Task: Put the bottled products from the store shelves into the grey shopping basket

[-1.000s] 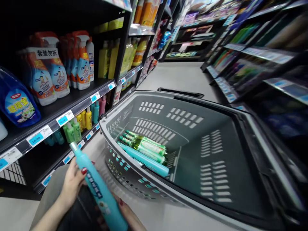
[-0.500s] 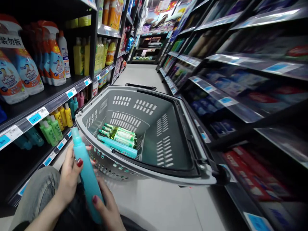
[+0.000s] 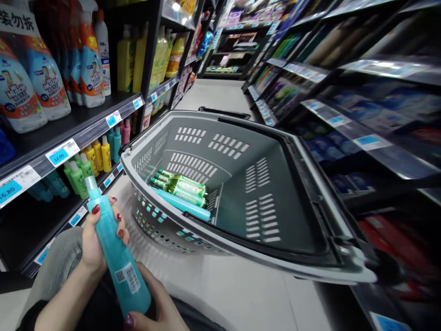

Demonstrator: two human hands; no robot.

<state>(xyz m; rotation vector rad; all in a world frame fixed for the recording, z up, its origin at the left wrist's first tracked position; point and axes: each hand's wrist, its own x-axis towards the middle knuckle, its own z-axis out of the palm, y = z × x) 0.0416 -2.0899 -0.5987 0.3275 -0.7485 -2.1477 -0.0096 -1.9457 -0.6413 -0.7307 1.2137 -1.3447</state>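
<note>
A turquoise bottle (image 3: pixel 115 257) with a clear cap slants across my lap, its barcode label facing up. My left hand (image 3: pixel 99 230) wraps around its upper part, the fingertips showing on the far side. Around the base, my right hand (image 3: pixel 156 303) grips it with the thumb on the near side. Just beyond stands a grey shopping basket (image 3: pixel 237 120) with slotted walls. Inside it lie several slim green bottles (image 3: pixel 188 186) and a turquoise bottle (image 3: pixel 182 202), all on their sides.
On the left shelf stand orange-and-blue spray bottles (image 3: pixel 91 64) and yellow bottles (image 3: pixel 127 64). Below are small green bottles (image 3: pixel 79 177) and small yellow bottles (image 3: pixel 103 154) behind price tags (image 3: pixel 62 153). Blurred shelves of packages (image 3: pixel 386 108) line the right side. The pale aisle floor (image 3: pixel 220 96) runs ahead.
The bottle has turned in my hands, so a barcode label now shows, and its top has shifted left. My view has swung a little, moving the basket rightward.
</note>
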